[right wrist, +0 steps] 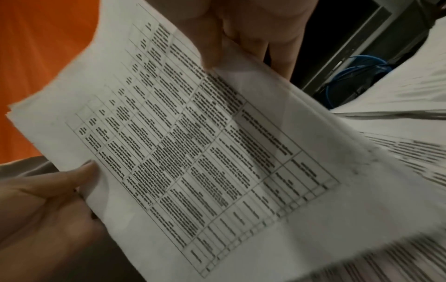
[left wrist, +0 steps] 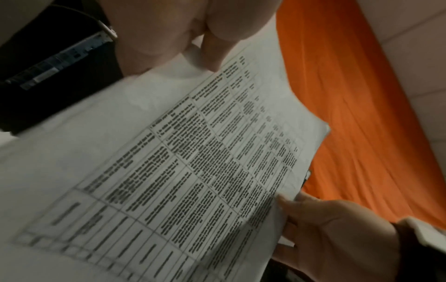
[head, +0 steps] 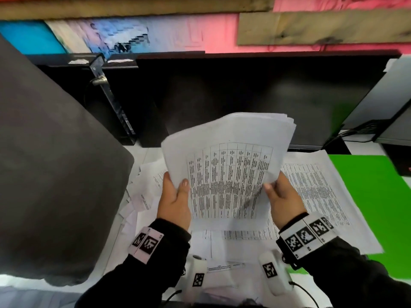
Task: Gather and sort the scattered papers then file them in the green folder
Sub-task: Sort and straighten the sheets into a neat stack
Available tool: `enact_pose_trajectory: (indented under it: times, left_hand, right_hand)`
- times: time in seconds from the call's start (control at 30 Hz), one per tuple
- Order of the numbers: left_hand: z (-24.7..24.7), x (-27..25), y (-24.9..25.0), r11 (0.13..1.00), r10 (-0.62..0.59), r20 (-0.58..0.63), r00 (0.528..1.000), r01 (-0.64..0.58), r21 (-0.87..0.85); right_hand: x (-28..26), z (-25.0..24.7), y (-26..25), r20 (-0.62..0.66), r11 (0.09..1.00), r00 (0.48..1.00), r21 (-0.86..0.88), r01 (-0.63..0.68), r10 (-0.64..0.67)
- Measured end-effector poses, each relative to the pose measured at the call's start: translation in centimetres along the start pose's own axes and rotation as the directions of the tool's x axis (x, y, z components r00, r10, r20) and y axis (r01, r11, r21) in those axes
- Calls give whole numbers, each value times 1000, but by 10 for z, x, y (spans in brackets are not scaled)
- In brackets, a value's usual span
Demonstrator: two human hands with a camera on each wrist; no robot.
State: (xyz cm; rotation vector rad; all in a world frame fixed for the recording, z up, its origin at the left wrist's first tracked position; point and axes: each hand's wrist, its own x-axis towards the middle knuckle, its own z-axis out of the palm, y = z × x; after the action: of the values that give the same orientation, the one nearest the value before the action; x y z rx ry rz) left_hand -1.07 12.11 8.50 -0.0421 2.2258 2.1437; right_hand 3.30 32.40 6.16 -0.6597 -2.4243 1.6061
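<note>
I hold a stack of white printed sheets (head: 226,172) lifted above the desk, its top page showing a table of text. My left hand (head: 175,196) grips the stack's left edge, thumb on top. My right hand (head: 281,194) grips the right edge, thumb on the page. The same stack fills the left wrist view (left wrist: 169,171) and the right wrist view (right wrist: 193,152), with both hands at its edges. More printed papers (head: 311,192) lie spread on the desk below. The green folder (head: 373,196) lies flat on the right, partly under those papers.
A large dark grey cushion-like object (head: 51,163) fills the left side. Black monitors (head: 255,96) stand behind the papers, with cables (head: 353,134) at the right. Loose sheets (head: 142,196) overlap near the left of the desk.
</note>
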Motion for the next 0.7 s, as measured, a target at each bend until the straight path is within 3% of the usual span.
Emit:
enact_pose_trajectory:
  times: [0.1, 0.33, 0.53, 0.7]
  left_hand:
    - [-2, 2, -1, 1000, -10, -18, 1000, 10, -23]
    - [-2, 1, -32, 965, -229, 23, 973, 224, 139]
    - [-9, 13, -23, 978, -169, -2, 986, 168, 121]
    - [-11, 25, -29, 984, -176, -55, 983, 177, 12]
  right_hand:
    - [-2, 1, 0, 11, 998, 1000, 61, 16, -17]
    - [-4, 12, 12, 93, 995, 990, -22, -100, 102]
    - [3, 10, 22, 122, 991, 985, 40, -129, 124]
    - [3, 6, 35, 154, 993, 982, -55, -104, 111]
